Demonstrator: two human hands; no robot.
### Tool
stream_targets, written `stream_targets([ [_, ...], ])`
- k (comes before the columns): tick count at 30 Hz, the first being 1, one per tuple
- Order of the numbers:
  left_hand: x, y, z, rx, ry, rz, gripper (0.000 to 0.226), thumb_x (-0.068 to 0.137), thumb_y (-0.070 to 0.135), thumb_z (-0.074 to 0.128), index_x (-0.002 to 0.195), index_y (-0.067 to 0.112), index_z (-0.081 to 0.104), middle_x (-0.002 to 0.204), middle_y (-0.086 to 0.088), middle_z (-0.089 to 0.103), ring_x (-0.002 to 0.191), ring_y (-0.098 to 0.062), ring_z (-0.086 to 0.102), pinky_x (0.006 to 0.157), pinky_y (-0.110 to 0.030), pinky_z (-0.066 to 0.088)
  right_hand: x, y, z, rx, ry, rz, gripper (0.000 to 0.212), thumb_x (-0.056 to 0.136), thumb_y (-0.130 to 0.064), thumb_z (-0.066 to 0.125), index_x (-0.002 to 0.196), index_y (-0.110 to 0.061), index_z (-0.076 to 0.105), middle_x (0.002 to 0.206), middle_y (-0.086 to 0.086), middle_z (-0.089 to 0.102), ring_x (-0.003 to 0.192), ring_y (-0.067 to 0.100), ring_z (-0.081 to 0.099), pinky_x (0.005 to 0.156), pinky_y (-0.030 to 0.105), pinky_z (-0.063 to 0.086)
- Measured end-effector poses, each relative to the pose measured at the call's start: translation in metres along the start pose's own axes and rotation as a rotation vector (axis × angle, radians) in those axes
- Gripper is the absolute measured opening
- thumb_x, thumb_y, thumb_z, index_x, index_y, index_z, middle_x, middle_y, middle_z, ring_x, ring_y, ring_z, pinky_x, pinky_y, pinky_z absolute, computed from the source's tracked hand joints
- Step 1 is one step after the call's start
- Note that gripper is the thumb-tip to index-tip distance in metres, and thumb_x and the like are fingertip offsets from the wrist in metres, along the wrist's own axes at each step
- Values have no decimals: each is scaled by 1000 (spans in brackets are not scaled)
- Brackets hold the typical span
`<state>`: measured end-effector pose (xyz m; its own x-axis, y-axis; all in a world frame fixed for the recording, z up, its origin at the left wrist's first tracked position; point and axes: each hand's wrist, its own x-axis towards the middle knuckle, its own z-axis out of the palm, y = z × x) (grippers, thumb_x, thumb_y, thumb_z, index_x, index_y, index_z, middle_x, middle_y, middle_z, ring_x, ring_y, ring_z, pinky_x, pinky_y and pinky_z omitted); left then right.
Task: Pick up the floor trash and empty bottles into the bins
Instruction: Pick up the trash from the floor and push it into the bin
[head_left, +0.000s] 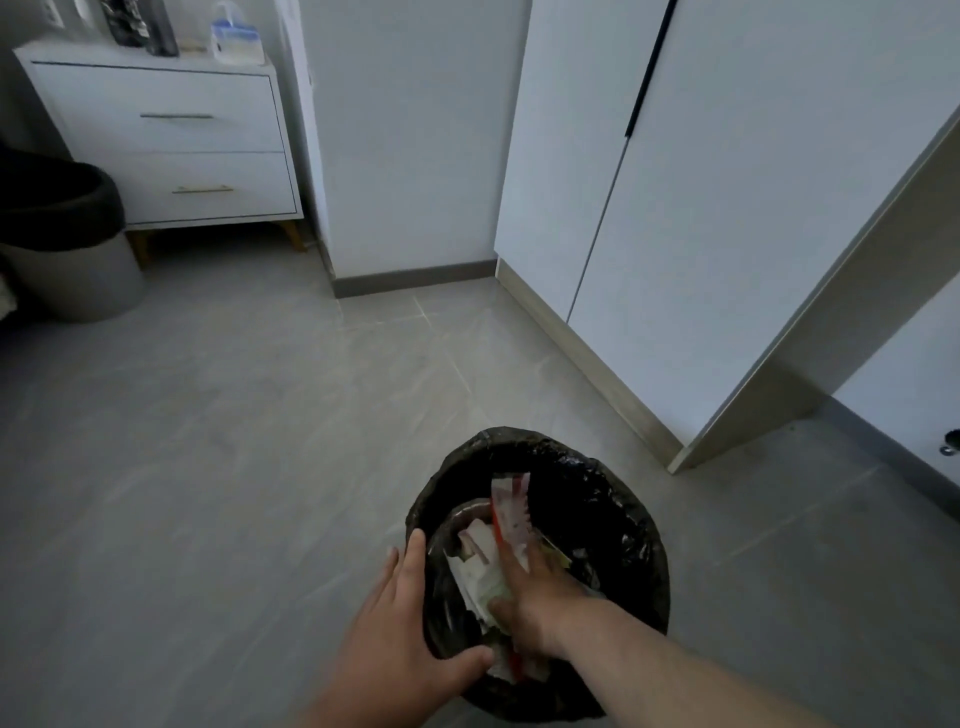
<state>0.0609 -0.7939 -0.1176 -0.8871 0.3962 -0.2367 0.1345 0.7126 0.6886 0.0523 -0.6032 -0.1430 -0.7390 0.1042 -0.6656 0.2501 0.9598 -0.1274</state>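
A round bin lined with a black bag (618, 493) stands on the floor just in front of me. Inside it lie crumpled wrappers and paper (480, 564), with a red and white wrapper (511, 506) sticking up. My right hand (540, 597) is down inside the bin, pressing flat on the wrappers. My left hand (402, 629) grips the bin's near-left rim, thumb hooked over the edge. No bottles are in sight.
A second bin with a black liner (67, 244) stands at the far left beside a white two-drawer cabinet (166, 140). White wardrobe doors (675, 234) and a slanted panel (831, 312) close off the right. Grey tiled floor (234, 441) spreads between.
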Motion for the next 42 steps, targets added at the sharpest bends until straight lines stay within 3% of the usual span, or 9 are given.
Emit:
stream_targets([
  [5,1,-3,2,-22,0,6,127,57,76,57,145,34,-24,148,27,-10,143,-2,-15,120,-32,12,21,-5,18,57,-118,93,87,90,-50,45,149,-32,-18,159,10,-22,148,34,-5,119,49,13],
  [10,0,-1,2,-18,-13,-34,125,58,75,57,145,37,-23,159,15,-6,144,-6,-14,120,-35,11,7,-10,-14,219,-5,27,95,78,-58,53,149,-36,-6,160,7,8,142,33,26,114,39,29],
  [13,-7,1,-7,37,-70,-57,121,60,78,56,143,42,-25,161,9,-4,146,-13,-12,120,-38,10,-18,-7,-48,148,9,-18,112,71,-58,64,148,-39,-14,160,8,1,142,35,26,113,40,32],
  [18,-40,5,-52,72,-1,-6,99,74,69,56,150,40,0,159,10,15,147,-11,12,118,-33,20,-72,-36,-91,115,178,-191,91,84,-55,52,152,-27,0,161,6,4,147,29,14,118,40,21],
  [24,-95,-33,-94,46,85,-129,51,86,46,58,130,21,53,133,2,57,120,-15,54,100,-27,40,-120,-98,-94,-9,195,-370,78,90,-40,51,152,-22,8,158,7,19,144,29,22,115,42,27],
  [29,-138,-101,-78,29,41,-289,36,87,40,59,117,20,62,113,6,62,104,-11,58,86,-22,42,-117,-147,-50,-10,225,-496,67,92,-32,51,150,-20,21,153,9,32,140,27,32,114,37,29],
  [33,-162,-150,-52,-30,-1,-441,13,82,39,61,89,28,64,93,6,67,86,-11,60,81,-27,49,-88,-171,-11,-70,150,-549,60,92,-26,50,147,-19,28,151,9,35,137,28,37,112,39,33],
  [38,-176,-192,0,-61,-124,-528,41,77,40,62,116,28,62,120,8,62,111,-10,59,92,-23,44,-48,-184,47,-204,-11,-545,60,90,-29,52,145,-23,30,145,9,42,130,29,43,104,38,40],
  [42,-178,-211,34,86,-236,-385,55,80,42,59,132,30,49,135,9,49,123,-13,48,100,-24,38,-15,-181,92,-303,-112,-506,57,91,-26,52,144,-24,33,141,10,43,128,31,46,102,41,43],
])
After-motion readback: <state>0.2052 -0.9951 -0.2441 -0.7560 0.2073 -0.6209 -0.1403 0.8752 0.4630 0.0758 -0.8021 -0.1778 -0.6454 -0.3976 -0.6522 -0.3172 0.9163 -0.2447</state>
